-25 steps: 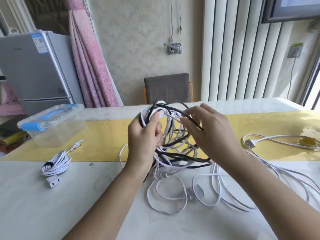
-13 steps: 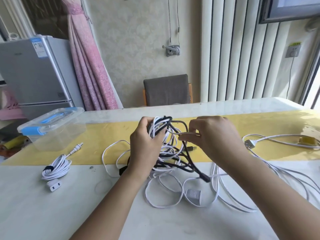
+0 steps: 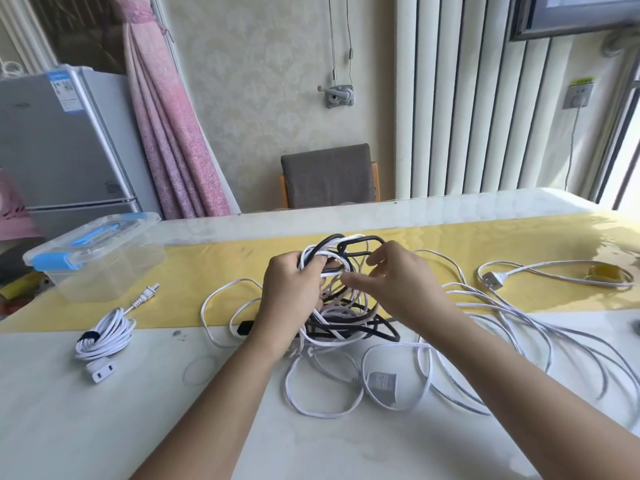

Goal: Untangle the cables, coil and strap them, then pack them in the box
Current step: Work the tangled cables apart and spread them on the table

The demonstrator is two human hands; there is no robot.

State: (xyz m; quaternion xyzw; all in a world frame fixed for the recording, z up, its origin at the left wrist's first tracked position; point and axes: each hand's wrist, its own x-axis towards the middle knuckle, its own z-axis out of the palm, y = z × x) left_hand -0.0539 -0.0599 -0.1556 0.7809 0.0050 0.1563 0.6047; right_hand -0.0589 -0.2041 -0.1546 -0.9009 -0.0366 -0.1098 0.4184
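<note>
Hands working the cable tangle (image 3: 346,327) at the centre of the table (image 3: 104,427).
Left hand (image 3: 294,289) clenches the upper loops; right hand (image 3: 398,282) reaches in from 3 o'clock, grip unclear. Lidded box (image 3: 93,258) lies at 10 o'clock, strapped coil (image 3: 104,332) at 8 o'clock.

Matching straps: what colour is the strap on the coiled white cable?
The strap is dark, navy or black; head view.
</note>
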